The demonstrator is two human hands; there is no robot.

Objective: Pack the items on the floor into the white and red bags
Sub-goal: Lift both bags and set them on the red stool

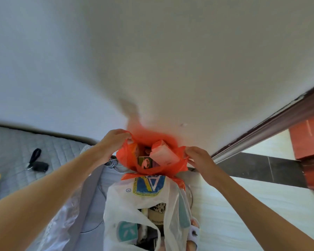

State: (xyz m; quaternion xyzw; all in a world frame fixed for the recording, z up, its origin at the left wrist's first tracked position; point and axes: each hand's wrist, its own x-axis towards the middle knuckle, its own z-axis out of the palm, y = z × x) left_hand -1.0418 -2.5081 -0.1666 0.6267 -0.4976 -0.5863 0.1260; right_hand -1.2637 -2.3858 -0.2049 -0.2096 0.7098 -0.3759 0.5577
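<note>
A red plastic bag (127, 156) is held up in front of the white wall, its mouth spread wide. My left hand (114, 140) grips its left handle and my right hand (199, 158) grips its right handle. Inside it show a white and red box (163, 154) and a darker box with a printed picture (146, 163). Just below stands the white bag (120, 201) with a blue and yellow print, open at the top, holding several items, among them a black-and-white patterned one (158, 208).
A grey quilted mattress (11, 151) lies to the left with a black key fob and strap (37, 163) on it. Clear plastic wrap (61, 220) hangs off its edge. A dark door frame (272, 124) and red cardboard boxes (308, 142) are at right. My sandalled foot (193, 234) rests on pale floor.
</note>
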